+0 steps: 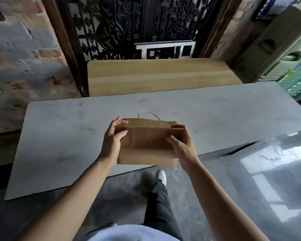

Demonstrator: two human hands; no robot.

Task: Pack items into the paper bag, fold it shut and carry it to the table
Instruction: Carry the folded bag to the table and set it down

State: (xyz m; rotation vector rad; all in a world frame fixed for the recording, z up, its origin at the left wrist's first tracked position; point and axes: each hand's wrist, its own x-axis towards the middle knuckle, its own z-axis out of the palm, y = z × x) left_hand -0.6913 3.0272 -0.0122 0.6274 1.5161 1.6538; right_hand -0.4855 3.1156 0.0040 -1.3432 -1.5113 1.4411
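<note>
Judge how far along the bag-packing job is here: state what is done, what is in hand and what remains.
Done: the paper bag looks folded shut, its top flap turned down; its contents cannot be seen. In hand: the left hand and right hand grip its two ends, holding it over the near edge of the grey table. Left: setting it down there.

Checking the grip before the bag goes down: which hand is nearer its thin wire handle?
Left. The left hand grips the end nearer the wire handle; the right hand holds the far end, lower.
</note>
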